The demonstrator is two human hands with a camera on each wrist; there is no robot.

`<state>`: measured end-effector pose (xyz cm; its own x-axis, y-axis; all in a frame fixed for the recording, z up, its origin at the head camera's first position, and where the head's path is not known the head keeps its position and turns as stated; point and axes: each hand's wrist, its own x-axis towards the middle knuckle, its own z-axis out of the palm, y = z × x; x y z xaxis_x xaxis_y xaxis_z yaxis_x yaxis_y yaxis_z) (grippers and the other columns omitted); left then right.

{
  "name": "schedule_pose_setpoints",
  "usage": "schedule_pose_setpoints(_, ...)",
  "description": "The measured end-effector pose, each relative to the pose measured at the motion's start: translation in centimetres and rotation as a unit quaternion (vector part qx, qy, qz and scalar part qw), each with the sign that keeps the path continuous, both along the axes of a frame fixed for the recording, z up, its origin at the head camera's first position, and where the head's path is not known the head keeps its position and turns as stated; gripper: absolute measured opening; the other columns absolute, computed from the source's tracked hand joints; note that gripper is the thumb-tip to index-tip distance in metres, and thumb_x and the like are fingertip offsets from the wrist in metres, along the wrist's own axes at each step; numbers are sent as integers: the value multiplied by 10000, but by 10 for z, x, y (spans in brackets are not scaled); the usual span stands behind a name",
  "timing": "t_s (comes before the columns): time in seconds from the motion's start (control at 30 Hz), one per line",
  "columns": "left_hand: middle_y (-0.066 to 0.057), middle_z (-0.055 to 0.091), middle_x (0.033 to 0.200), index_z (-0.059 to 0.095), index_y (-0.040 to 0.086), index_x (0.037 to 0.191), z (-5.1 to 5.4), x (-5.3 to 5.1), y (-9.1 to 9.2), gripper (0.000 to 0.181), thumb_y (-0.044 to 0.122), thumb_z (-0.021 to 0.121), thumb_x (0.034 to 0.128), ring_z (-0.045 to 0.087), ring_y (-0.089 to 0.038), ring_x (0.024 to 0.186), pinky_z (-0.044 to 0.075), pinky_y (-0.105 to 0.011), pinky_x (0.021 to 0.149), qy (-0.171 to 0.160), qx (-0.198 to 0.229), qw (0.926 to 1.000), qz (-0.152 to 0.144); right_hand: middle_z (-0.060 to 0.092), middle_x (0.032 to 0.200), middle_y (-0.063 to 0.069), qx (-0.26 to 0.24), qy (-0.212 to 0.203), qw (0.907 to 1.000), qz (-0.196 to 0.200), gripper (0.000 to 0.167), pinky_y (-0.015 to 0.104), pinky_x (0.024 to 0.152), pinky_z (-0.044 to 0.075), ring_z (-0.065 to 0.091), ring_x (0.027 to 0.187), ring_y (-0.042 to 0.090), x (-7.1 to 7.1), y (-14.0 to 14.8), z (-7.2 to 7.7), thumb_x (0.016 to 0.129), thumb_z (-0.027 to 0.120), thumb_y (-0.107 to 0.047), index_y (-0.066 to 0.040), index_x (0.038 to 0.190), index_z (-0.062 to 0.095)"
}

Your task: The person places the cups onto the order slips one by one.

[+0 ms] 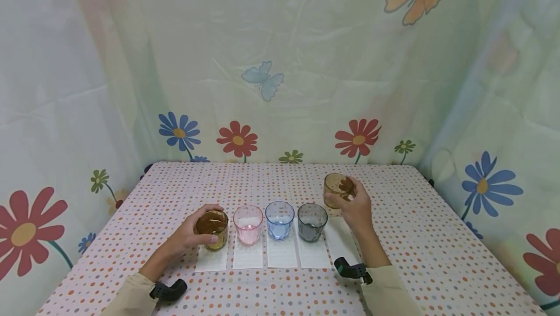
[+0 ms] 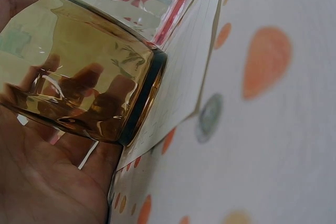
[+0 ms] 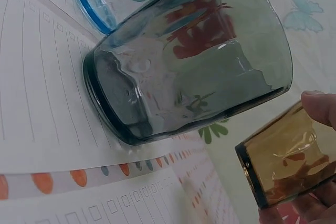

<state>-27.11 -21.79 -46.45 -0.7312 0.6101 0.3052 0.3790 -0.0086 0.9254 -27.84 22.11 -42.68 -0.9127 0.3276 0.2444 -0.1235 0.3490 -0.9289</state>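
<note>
My left hand (image 1: 187, 232) grips a yellow-amber glass tumbler (image 1: 217, 243) at the left end of a row. The left wrist view shows this tumbler (image 2: 89, 40) with its base at a paper sheet (image 2: 184, 61) and the fingers seen through its wall. Another amber tumbler (image 1: 334, 184) is held by my right hand (image 1: 359, 209), at the far end of the rightmost paper sheet (image 1: 342, 238). In the right wrist view that tumbler (image 3: 286, 156) is between thumb and fingers; whether its base touches the table cannot be told.
Between my hands stand a pink tumbler (image 1: 248, 231), a blue tumbler (image 1: 280, 226) and a grey tumbler (image 1: 312, 226), each on a paper sheet. Polka-dot cloth covers the table (image 1: 271, 291). A flowered curtain (image 1: 306, 112) hangs behind it and at both sides.
</note>
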Motion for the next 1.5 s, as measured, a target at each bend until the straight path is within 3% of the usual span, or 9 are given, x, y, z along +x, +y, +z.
schedule_pose_setpoints(0.17, -354, 519, 1344, 387, -5, 1458, 1, 0, 0, 608, 40, 661, 917, 600, -237, 1254, 493, -349, 1050, -53, 66, 10000, -41, 493, 1486, 192, -43, 27, 10000, -13, 851, 531, 1141, 345, 409, 1400, 346, 4, 2, 3, 855, 833, -264, -18, 1525, 371)
schedule_pose_setpoints(0.4, -372, 508, 1338, 340, -91, 1453, -1, -1, -1, 636, 27, 660, 917, 593, -261, 1257, 489, -382, 1057, -25, 139, 9998, -105, 553, 1407, 190, -177, 102, 9998, 87, 783, 504, 1108, 375, 454, 1347, 343, 5, 3, 3, 851, 835, -211, -30, 1492, 422)
schedule_pose_setpoints(0.77, -332, 527, 1343, 300, -138, 1450, 1, -1, 0, 666, 27, 658, 914, 584, -280, 1269, 483, -366, 1063, -34, 83, 9999, -71, 559, 1386, 199, -250, 134, 9996, 92, 785, 528, 1155, 337, 450, 1366, 356, 8, 3, 3, 854, 831, -204, -16, 1495, 419)
schedule_pose_setpoints(1.07, -362, 506, 1351, 362, -49, 1459, -1, -1, 0, 637, 55, 671, 912, 591, -241, 1262, 485, -367, 1060, -101, 87, 9999, -44, 616, 1326, 166, -224, 381, 9988, 230, 710, 352, 1008, 413, 565, 1209, 277, 10, 6, 5, 834, 833, -117, -19, 1443, 481)
schedule_pose_setpoints(1.27, -260, 541, 1356, 388, 8, 1477, -2, -1, -1, 649, 96, 690, 909, 578, -322, 1245, 503, -344, 1028, -25, -219, 9995, 239, 635, 1300, 170, -279, 565, 9977, 244, 669, 244, 942, 431, 579, 1159, 233, 11, 12, 3, 824, 822, -53, -16, 1415, 512)
schedule_pose_setpoints(1.5, -238, 551, 1348, 380, -12, 1472, -1, 0, -1, 642, 73, 679, 910, 574, -344, 1248, 500, -341, 1032, -23, -155, 9997, 189, 661, 1224, 223, -213, 714, 9964, 410, 620, 336, 981, 393, 593, 1095, 187, 12, 15, 0, 812, 806, -10, 2, 1372, 539)
